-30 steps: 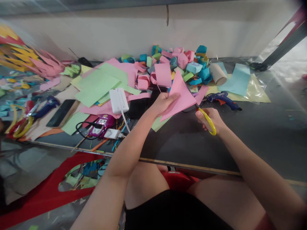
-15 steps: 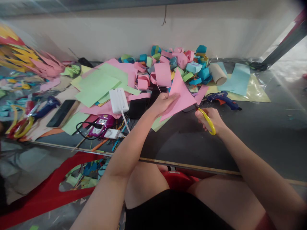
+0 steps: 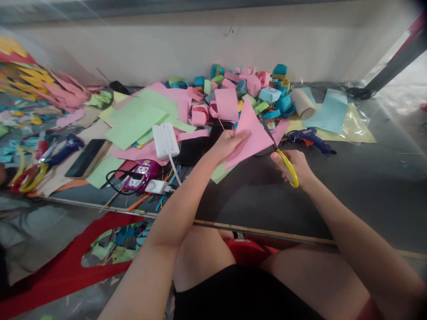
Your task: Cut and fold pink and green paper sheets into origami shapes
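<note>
My left hand [image 3: 231,142] pinches a pink piece of paper [image 3: 251,131] by its left side, thumb on top. The paper is a triangle with its point upward, held above the dark table. Closed around the yellow handles of a pair of scissors [image 3: 289,166] is my right hand [image 3: 296,164]. Their dark blades lie along the right edge of the pink paper, pointing up and left. Beneath the left hand a light green paper [image 3: 223,172] sticks out.
Rolled paper pieces [image 3: 253,84] are heaped by the wall. A blue glue gun [image 3: 310,138] and a cardboard tube [image 3: 302,103] lie to the right. On the left are green sheets [image 3: 140,115], a white power adapter [image 3: 166,141], a phone [image 3: 87,158] and a purple power strip [image 3: 142,174].
The scissors' blades have come into fuller view along the paper's right edge. Both hands have barely moved.
</note>
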A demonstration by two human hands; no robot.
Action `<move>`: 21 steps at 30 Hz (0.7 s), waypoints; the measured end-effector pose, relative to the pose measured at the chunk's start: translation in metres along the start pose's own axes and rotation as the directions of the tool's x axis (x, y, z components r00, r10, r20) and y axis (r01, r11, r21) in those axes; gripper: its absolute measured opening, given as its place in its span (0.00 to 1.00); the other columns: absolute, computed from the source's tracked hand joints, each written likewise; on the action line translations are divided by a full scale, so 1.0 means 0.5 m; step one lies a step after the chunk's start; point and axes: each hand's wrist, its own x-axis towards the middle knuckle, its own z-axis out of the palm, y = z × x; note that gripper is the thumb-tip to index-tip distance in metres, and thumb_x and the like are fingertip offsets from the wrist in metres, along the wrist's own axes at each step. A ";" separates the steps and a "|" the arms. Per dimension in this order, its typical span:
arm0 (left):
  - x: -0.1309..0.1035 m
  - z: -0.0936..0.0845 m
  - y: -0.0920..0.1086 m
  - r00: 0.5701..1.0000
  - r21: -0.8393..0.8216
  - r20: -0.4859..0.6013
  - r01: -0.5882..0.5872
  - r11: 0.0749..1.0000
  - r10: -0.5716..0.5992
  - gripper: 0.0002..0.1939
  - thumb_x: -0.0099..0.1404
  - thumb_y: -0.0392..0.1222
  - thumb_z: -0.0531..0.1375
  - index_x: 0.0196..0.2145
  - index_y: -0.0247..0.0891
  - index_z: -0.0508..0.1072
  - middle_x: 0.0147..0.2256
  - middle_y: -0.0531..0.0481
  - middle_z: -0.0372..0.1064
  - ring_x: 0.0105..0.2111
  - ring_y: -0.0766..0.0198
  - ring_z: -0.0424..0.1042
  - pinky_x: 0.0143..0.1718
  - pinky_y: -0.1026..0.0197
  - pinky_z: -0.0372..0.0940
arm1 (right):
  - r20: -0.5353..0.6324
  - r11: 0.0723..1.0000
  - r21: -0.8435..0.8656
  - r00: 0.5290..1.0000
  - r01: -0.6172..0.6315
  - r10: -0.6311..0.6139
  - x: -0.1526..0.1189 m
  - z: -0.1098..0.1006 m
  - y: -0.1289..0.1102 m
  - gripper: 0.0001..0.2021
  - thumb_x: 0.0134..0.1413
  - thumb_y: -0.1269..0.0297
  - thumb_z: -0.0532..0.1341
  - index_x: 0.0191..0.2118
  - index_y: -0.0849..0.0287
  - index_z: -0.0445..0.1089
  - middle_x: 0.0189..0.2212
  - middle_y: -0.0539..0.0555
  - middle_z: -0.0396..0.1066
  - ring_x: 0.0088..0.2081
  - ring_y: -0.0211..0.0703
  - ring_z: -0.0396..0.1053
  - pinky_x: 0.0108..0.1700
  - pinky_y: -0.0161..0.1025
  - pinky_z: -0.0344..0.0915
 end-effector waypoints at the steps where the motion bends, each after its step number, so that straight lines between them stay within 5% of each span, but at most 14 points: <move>1: 0.002 0.000 -0.003 1.000 -0.018 0.000 0.004 1.000 -0.004 0.21 0.60 0.56 0.71 0.26 0.33 0.75 0.23 0.50 0.70 0.23 0.68 0.67 0.24 0.64 0.59 | -0.019 1.000 -0.029 1.000 0.006 -0.006 0.003 0.000 0.002 0.35 0.45 0.22 0.58 0.19 0.54 0.58 0.12 0.49 0.57 0.15 0.40 0.61 0.16 0.37 0.56; 10: 0.030 -0.006 -0.037 0.994 -0.131 -0.103 -0.062 0.989 0.049 0.21 0.63 0.57 0.68 0.28 0.35 0.74 0.23 0.53 0.68 0.26 0.69 0.69 0.30 0.66 0.64 | -0.187 0.876 -0.481 0.981 -0.048 -0.049 0.008 -0.014 -0.017 0.27 0.45 0.36 0.69 0.18 0.55 0.66 0.16 0.52 0.61 0.23 0.45 0.63 0.27 0.39 0.51; 14: 0.035 -0.010 -0.046 0.943 0.100 -0.272 -0.170 0.980 0.191 0.23 0.68 0.54 0.64 0.22 0.38 0.67 0.20 0.57 0.59 0.21 0.71 0.58 0.25 0.64 0.54 | -0.391 0.796 -0.568 0.920 -0.210 -0.036 0.015 -0.117 -0.034 0.25 0.53 0.38 0.65 0.32 0.59 0.78 0.26 0.62 0.74 0.31 0.51 0.69 0.31 0.44 0.53; 16: 0.032 -0.010 -0.045 0.884 0.301 -0.338 -0.223 0.927 0.323 0.25 0.69 0.50 0.63 0.19 0.39 0.61 0.18 0.58 0.53 0.21 0.70 0.53 0.25 0.62 0.49 | -0.535 0.727 -0.560 0.843 -0.396 0.048 0.019 -0.190 -0.025 0.27 0.59 0.41 0.62 0.39 0.65 0.81 0.32 0.71 0.77 0.35 0.55 0.72 0.32 0.47 0.53; 18: 0.027 -0.006 -0.041 0.823 0.461 -0.352 -0.263 0.848 0.447 0.26 0.69 0.46 0.63 0.18 0.41 0.57 0.18 0.58 0.51 0.21 0.69 0.52 0.27 0.60 0.48 | -0.627 0.578 -0.584 0.769 -0.571 0.125 0.021 -0.259 0.008 0.25 0.61 0.48 0.63 0.44 0.70 0.81 0.39 0.78 0.77 0.41 0.59 0.73 0.33 0.49 0.52; 21: 0.018 0.001 -0.036 0.768 0.556 -0.330 -0.311 0.770 0.549 0.24 0.68 0.43 0.63 0.20 0.41 0.56 0.19 0.58 0.51 0.21 0.68 0.52 0.29 0.59 0.47 | -0.646 0.416 -0.632 0.741 -0.653 0.183 0.017 -0.336 0.094 0.22 0.58 0.56 0.66 0.45 0.74 0.82 0.38 0.81 0.76 0.41 0.60 0.74 0.31 0.49 0.52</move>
